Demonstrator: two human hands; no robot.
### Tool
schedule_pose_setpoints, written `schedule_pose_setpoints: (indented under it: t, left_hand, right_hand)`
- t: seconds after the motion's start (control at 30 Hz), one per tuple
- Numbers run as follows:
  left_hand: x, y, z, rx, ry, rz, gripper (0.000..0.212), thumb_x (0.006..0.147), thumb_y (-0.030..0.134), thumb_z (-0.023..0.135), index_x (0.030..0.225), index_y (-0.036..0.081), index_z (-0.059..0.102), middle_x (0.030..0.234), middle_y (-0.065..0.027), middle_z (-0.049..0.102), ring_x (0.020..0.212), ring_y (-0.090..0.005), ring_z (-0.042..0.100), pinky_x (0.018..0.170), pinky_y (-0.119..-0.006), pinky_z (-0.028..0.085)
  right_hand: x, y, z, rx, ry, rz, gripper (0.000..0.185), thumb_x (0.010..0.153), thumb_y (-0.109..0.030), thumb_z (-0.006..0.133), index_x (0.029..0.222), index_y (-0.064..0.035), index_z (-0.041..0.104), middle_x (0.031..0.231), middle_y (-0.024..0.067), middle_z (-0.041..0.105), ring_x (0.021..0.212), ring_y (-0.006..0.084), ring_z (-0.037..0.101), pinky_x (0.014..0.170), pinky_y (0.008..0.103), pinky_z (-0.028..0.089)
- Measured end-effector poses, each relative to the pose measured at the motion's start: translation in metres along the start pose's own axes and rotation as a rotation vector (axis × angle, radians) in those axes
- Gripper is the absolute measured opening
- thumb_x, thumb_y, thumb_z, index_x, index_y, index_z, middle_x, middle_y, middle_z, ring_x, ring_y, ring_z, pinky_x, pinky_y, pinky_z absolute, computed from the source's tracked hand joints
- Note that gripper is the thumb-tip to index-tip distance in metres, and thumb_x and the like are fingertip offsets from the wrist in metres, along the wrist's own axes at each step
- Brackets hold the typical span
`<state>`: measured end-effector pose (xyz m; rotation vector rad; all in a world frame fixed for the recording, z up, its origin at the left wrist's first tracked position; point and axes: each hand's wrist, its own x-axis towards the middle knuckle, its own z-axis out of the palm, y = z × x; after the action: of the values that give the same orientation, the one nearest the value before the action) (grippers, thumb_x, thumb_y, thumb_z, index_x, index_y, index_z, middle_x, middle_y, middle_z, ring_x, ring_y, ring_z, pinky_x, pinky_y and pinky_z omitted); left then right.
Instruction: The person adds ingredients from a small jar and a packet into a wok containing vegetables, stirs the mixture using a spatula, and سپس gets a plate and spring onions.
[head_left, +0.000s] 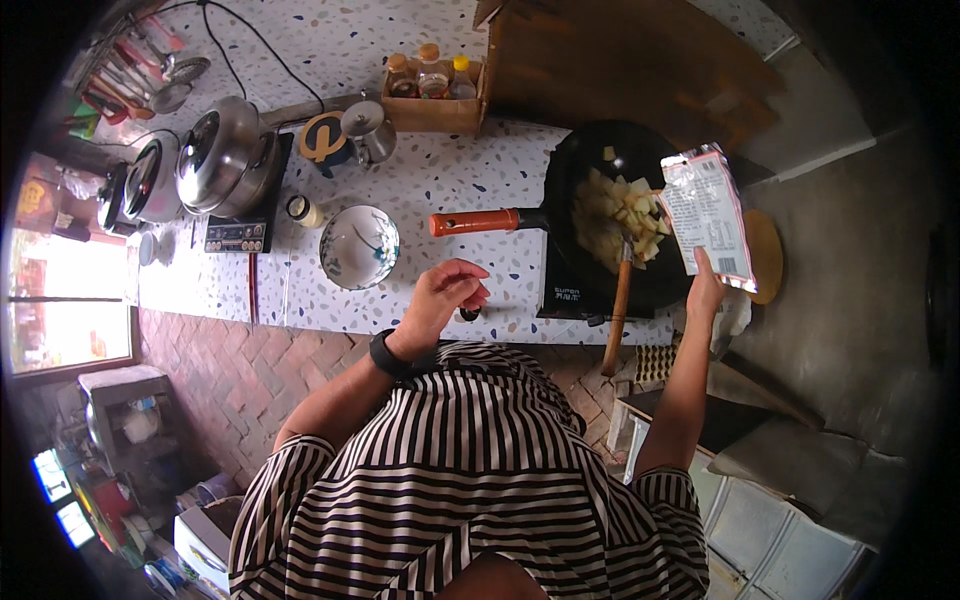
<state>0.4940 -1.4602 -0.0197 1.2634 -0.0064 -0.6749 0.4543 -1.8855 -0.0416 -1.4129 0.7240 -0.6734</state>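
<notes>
My right hand (705, 289) grips a printed foil packet (705, 217) by its lower edge, over the right side of a black wok (577, 150). Pale diced food pieces (622, 202) sit in the wok, where a wooden-handled turner (619, 311) rests with its handle over the front rim. The wok's orange handle (474, 222) points left. My left hand (448, 298) hovers near the counter's front edge, fingers loosely curled, with nothing seen in it. A small black object (470, 313) shows just beneath its fingertips; its kind is unclear.
Under the wok is a black cooker (564, 300). Left along the speckled counter (420, 172) stand a patterned bowl (360, 247), a small jar (304, 211), a metal pitcher (369, 131) and a steel pot (225, 165). A cardboard box (435, 116) holds bottles at the back.
</notes>
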Motion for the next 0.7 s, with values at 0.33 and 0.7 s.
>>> schedule_pose_setpoints:
  t: [0.33,0.7]
  left_hand:
    - [0.001,-0.022,-0.032,-0.077,-0.019,0.101,0.016,0.089,0.011,0.053,0.100,0.000,0.057,0.086,-0.0065,0.062,0.077,-0.0132,0.060,0.071,-0.026,0.050]
    - [0.044,0.097,-0.067,0.287,0.315,0.750,0.032,0.083,0.010,0.061,0.111,-0.003,0.052,0.099,-0.0040,0.059,0.087,-0.0071,0.054,0.074,-0.023,0.046]
  right_hand:
    - [-0.033,0.001,0.050,0.855,-0.416,0.179,0.056,0.085,-0.011,0.054,0.134,0.0008,0.030,0.136,0.0143,0.038,0.125,0.0265,0.037,0.105,0.0391,0.029]
    - [-0.191,-0.026,0.328,0.801,-1.005,0.465,0.039,0.088,-0.023,0.051,0.121,-0.0032,0.045,0.113,0.0101,0.055,0.105,0.0238,0.054,0.090,0.0379,0.044]
